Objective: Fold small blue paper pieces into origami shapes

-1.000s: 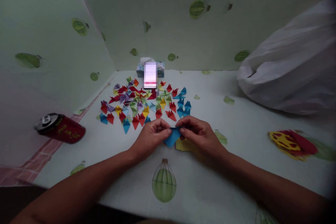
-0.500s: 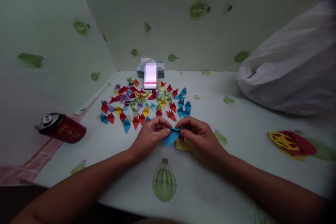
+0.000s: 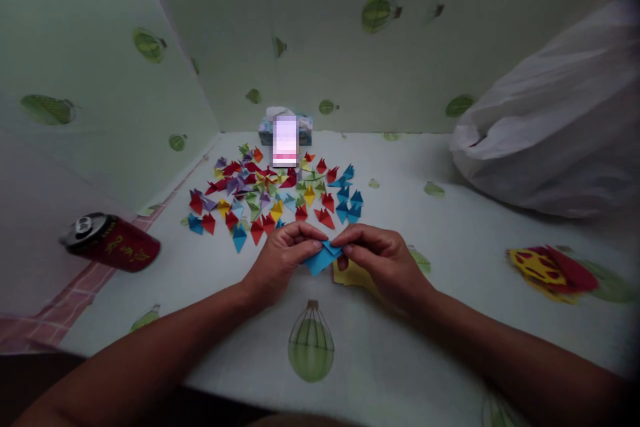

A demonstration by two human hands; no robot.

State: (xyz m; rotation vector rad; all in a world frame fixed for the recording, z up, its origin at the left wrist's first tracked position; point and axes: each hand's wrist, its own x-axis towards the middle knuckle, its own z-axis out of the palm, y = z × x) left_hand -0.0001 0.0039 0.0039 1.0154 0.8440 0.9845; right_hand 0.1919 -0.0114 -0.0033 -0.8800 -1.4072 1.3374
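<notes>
A piece of blue folded paper is held up between my two hands over the table. My left hand pinches its left side between thumb and fingers. On the other side, my right hand is closed on its upper right edge, thumb below the fingertips. The fingers cover part of the folds. Partly under my right hand lies some yellow paper. Just beyond my hands spread many small folded paper pieces in red, blue, yellow, green and purple.
A dark red drink can stands at the left. At the back, a phone with a lit screen leans before a tissue box. To the right are a white plastic bag and a red and yellow item.
The blue paper has tilted between my fingers, its lower tip shifting slightly left and more of its fold showing. Both hands keep their grip. The view has shifted slightly.
</notes>
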